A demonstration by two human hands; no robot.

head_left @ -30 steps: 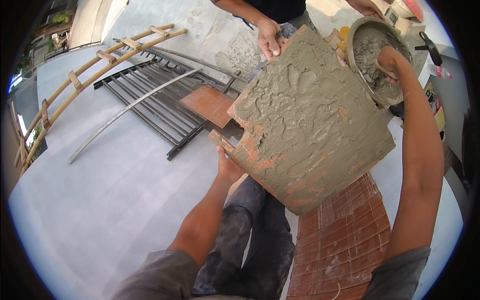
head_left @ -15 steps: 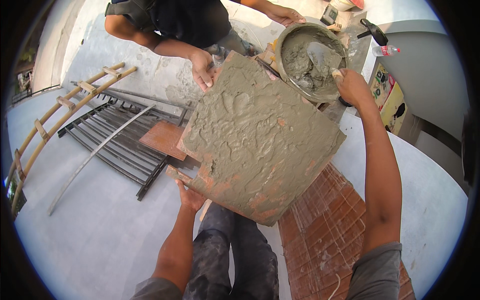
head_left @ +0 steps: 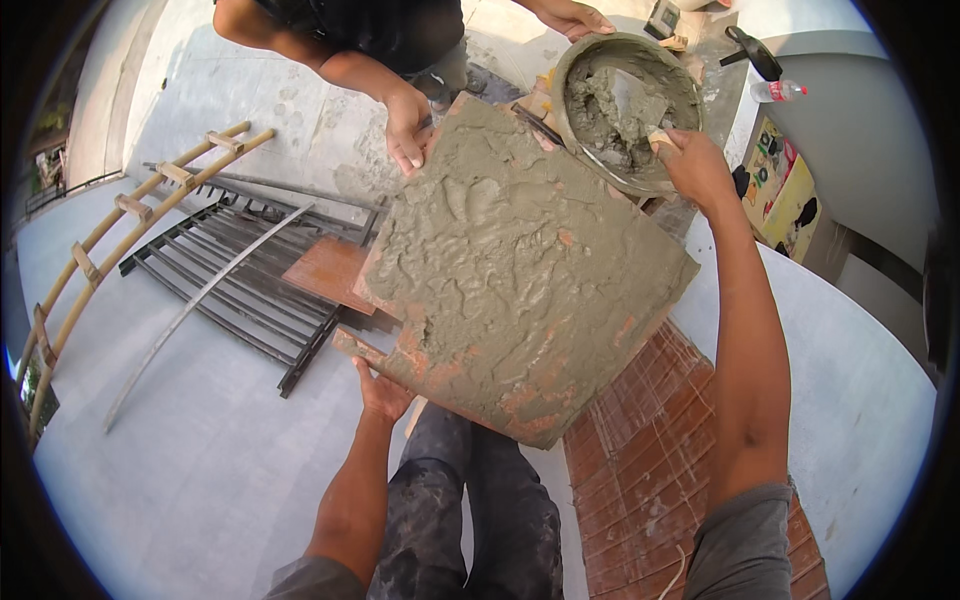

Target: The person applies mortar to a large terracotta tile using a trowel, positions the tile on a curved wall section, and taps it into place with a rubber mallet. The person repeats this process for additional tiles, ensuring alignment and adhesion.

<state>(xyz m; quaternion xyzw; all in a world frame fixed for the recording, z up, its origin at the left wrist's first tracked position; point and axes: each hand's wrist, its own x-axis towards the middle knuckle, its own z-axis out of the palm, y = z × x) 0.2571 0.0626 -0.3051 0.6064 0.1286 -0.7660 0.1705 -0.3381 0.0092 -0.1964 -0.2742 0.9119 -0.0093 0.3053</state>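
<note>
Well to the upper left of the left fingers (head_left: 365,372) lies a ladder (head_left: 133,208) of pale round poles with flat wooden rungs. Nearer them are a black metal grille (head_left: 268,262), a thin bowed strip (head_left: 215,280) across it, and a flat terracotta tile (head_left: 325,272). Just above and right of those fingers is the coated slab (head_left: 525,270), orange-red, notched at its left corner and spread with ridged, wet grey mortar. Left of the right fingers (head_left: 676,150) a round basin (head_left: 590,157) holds lumpy mortar; below them lie ribbed red-brown tiles (head_left: 665,430) under dusty wrap.

The left hand (head_left: 384,396) reaches up, thumb against the slab's lower edge, its fingers grasping and bearing it from beneath. The right arm extends upward, fingers clenched round the handle of a trowel (head_left: 628,100) in the basin. A co-worker's hand (head_left: 405,125) grips the slab's upper-left edge.

Most of the left fingers are hidden under the slab; the trowel's blade is partly buried. The co-worker is cut off by the upper border.
</note>
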